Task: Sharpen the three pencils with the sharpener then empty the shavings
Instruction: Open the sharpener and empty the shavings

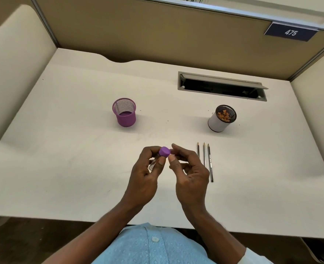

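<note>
The left hand grips the clear sharpener with its purple round cap — right fingers pinch the cap; twist gently, keep it upright.

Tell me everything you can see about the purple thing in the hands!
The sharpener has a round purple cap that looks like plastic, on a clear tube-shaped body for shavings. It is held tilted above the white desk, cap pointing up and away. The left hand grips the clear body, hiding much of it. The right hand has its fingertips at the cap. I cannot tell whether there are shavings inside.
</note>
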A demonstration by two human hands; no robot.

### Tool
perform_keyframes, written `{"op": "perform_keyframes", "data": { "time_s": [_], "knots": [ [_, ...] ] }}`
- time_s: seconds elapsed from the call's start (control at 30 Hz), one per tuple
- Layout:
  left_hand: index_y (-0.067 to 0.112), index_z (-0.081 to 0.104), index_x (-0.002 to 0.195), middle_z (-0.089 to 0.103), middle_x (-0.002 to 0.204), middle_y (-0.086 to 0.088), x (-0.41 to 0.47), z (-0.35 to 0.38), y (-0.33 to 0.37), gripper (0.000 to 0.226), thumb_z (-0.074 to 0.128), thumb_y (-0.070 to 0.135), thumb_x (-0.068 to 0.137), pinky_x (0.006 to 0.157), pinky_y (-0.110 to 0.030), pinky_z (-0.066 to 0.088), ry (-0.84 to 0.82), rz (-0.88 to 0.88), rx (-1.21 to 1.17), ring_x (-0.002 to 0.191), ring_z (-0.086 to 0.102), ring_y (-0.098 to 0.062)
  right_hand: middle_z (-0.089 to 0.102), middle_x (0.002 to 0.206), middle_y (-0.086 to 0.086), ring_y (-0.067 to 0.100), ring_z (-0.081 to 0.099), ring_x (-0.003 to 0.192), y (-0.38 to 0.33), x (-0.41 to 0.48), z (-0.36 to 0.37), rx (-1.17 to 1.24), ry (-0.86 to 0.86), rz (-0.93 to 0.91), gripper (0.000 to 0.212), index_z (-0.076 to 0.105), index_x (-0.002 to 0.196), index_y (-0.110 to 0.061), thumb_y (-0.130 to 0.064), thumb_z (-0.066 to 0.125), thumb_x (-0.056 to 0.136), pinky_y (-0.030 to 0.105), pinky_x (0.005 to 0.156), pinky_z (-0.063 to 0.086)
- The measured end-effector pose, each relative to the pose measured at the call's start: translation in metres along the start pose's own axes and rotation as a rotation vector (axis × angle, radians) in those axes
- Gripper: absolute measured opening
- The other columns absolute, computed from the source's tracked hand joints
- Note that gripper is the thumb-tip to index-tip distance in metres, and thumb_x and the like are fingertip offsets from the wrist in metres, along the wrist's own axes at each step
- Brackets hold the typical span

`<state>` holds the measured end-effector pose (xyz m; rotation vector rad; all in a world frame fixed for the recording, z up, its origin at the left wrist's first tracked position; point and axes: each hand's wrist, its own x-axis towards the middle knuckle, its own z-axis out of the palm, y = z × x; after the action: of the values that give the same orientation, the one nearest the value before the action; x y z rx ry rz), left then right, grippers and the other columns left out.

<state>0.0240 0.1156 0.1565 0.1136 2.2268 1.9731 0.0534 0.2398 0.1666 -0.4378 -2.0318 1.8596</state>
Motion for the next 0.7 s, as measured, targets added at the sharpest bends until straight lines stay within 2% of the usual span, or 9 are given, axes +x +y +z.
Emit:
{"op": "perform_keyframes", "data": {
  "time_s": [0.07, 0.13, 0.2, 0.3, 0.37, 0.47, 0.53, 0.63, 0.7],
  "knots": [
    [0.029, 0.068, 0.125, 0.071, 0.131, 0.01, 0.003, 0.0, 0.001, 0.019, 0.057, 0.023, 0.111, 0.111, -0.042, 0.05, 0.014, -0.059, -0.07, 0.128, 0.064, -0.014, 0.08, 0.107, 0.001, 0.025, 0.075, 0.099, 0.002, 0.0, 0.002, 0.071, 0.037, 0.099, 0.026, 0.075, 0.117, -0.02, -0.007, 0.075, 0.096, 0.048, 0.086, 0.063],
    [0.035, 0.068, 0.129, 0.07, 0.138, 0.01, 0.006, -0.001, 0.003, 0.022, 0.058, 0.035, 0.109, 0.115, -0.045, 0.045, 0.016, -0.097, -0.135, 0.135, 0.06, -0.013, 0.081, 0.106, 0.002, 0.024, 0.075, 0.101, 0.004, 0.0, 0.003, 0.112, 0.031, 0.162, 0.026, 0.075, 0.116, -0.019, -0.004, 0.075, 0.095, 0.05, 0.09, 0.062],
    [0.032, 0.069, 0.132, 0.072, 0.139, 0.007, 0.007, -0.001, 0.007, 0.028, 0.059, 0.039, 0.106, 0.109, -0.033, 0.047, 0.014, -0.14, -0.228, 0.131, 0.062, -0.007, 0.081, 0.107, 0.002, 0.021, 0.076, 0.104, 0.006, -0.002, 0.003, 0.14, -0.017, 0.205, 0.027, 0.074, 0.116, -0.017, -0.002, 0.076, 0.093, 0.046, 0.092, 0.062],
    [0.021, 0.069, 0.134, 0.074, 0.135, 0.004, 0.007, 0.0, 0.013, 0.035, 0.054, 0.031, 0.104, 0.096, -0.013, 0.049, 0.012, -0.185, -0.361, 0.117, 0.068, 0.0, 0.081, 0.109, 0.003, 0.021, 0.076, 0.106, 0.005, -0.007, 0.003, 0.183, -0.1, 0.229, 0.029, 0.074, 0.116, -0.016, 0.0, 0.077, 0.092, 0.033, 0.089, 0.061],
    [0.018, 0.069, 0.134, 0.075, 0.134, 0.007, 0.006, 0.001, 0.014, 0.038, 0.055, 0.033, 0.102, 0.104, -0.021, 0.048, 0.014, -0.21, -0.42, 0.124, 0.067, -0.001, 0.081, 0.109, 0.003, 0.022, 0.076, 0.107, 0.006, -0.008, 0.005, 0.183, -0.14, 0.226, 0.029, 0.075, 0.115, -0.015, -0.001, 0.078, 0.091, 0.034, 0.089, 0.061],
    [0.019, 0.069, 0.136, 0.074, 0.137, 0.006, 0.005, 0.001, 0.011, 0.039, 0.058, 0.037, 0.103, 0.119, -0.052, 0.046, -0.003, -0.235, -0.467, 0.134, 0.064, -0.015, 0.08, 0.11, 0.003, 0.024, 0.076, 0.108, 0.008, -0.007, 0.008, 0.165, -0.169, 0.213, 0.029, 0.074, 0.118, -0.016, -0.006, 0.08, 0.091, 0.041, 0.092, 0.062],
    [0.019, 0.07, 0.136, 0.074, 0.137, 0.004, 0.006, 0.0, 0.013, 0.042, 0.057, 0.038, 0.1, 0.12, -0.053, 0.045, -0.014, -0.246, -0.474, 0.134, 0.064, -0.016, 0.08, 0.109, 0.005, 0.025, 0.076, 0.106, 0.008, -0.007, 0.01, 0.182, -0.174, 0.222, 0.029, 0.074, 0.118, -0.015, -0.006, 0.08, 0.091, 0.042, 0.091, 0.063],
    [0.017, 0.07, 0.135, 0.074, 0.136, 0.003, 0.008, -0.005, 0.018, 0.046, 0.055, 0.039, 0.098, 0.102, -0.039, 0.051, -0.016, -0.243, -0.466, 0.118, 0.067, -0.01, 0.08, 0.103, 0.009, 0.027, 0.077, 0.094, 0.006, -0.005, 0.009, 0.217, -0.189, 0.227, 0.028, 0.074, 0.118, -0.012, -0.002, 0.076, 0.093, 0.036, 0.077, 0.063],
    [0.017, 0.071, 0.134, 0.074, 0.135, -0.001, 0.011, -0.011, 0.022, 0.043, 0.054, 0.042, 0.103, 0.086, -0.04, 0.048, -0.026, -0.203, -0.43, 0.113, 0.06, -0.016, 0.08, 0.101, 0.012, 0.028, 0.076, 0.087, 0.007, -0.003, 0.008, 0.237, -0.215, 0.224, 0.026, 0.073, 0.12, -0.01, 0.0, 0.072, 0.096, 0.034, 0.073, 0.061]
  ]
}}
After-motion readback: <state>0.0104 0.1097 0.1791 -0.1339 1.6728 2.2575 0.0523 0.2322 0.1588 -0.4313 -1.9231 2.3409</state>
